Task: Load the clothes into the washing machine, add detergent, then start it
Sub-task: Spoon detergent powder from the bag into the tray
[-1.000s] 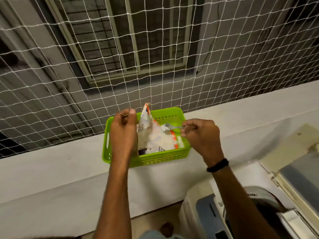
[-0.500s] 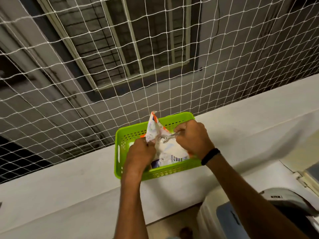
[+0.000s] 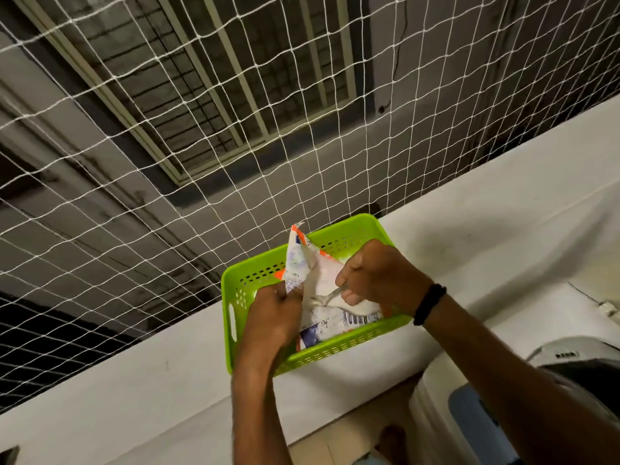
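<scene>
A white net (image 3: 235, 162) is stretched above the far edge of a pale ledge (image 3: 486, 229), which is seen running across the view. Part of a washing machine (image 3: 432, 397) is seen below the ledge's near edge, at the lower right. A green basket (image 3: 335, 350) is set on top of the ledge, its far corner close to the net. A detergent packet (image 3: 322, 273), white with orange trim, is stood in the basket with its torn top raised above the rim. The packet's left edge is pinched by the left hand (image 3: 271, 320), fingers curled round it. A metal spoon (image 3: 327, 297) is gripped in the closed right hand (image 3: 379, 276), and its bowl is dipped into the packet's mouth. A black band (image 3: 429, 303) is worn on the right wrist.
</scene>
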Demonstrator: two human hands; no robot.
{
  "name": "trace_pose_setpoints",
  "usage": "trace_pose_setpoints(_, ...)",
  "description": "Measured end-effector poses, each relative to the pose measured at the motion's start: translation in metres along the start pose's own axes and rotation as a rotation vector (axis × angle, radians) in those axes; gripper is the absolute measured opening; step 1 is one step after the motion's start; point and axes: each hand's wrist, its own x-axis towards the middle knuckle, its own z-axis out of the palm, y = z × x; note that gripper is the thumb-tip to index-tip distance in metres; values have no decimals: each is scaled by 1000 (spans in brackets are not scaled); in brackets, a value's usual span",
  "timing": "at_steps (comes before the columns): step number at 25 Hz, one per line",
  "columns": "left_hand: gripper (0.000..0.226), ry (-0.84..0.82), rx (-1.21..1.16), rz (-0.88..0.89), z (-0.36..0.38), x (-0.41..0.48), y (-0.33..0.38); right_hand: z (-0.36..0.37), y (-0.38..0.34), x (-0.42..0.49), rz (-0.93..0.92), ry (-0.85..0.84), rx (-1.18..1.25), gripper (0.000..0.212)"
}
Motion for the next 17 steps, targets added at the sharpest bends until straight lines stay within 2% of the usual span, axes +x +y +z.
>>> trace_pose_setpoints(3,33,-3,27,32,0,-4,3,-3,3,-1,-20,36,65,40)
trace_pose_setpoints(6,26,37,60,22,-1,-8,8,-5,5,-8,-20,95,119,30)
trace_pose_setpoints(9,21,45,88,28,-3,-12,10,-12,6,-14,-35,201,57,22)
trace_pose_setpoints(11,16,17,94,53,-3,-15,11,-19,7,-18,-52,214,7,17)
trace_pose_setpoints(13,29,-10,115,76,-4,-17,11,-25,10,-21,-59,171,-36,18)
trace_pose_setpoints(15,43,-29,148,92,-7,-18,13,-28,12,-25,-50,152,106,21)
trace_pose_setpoints(17,43,-43,176,143,-10,-22,18,-30,15,-28,-7,199,367,20)
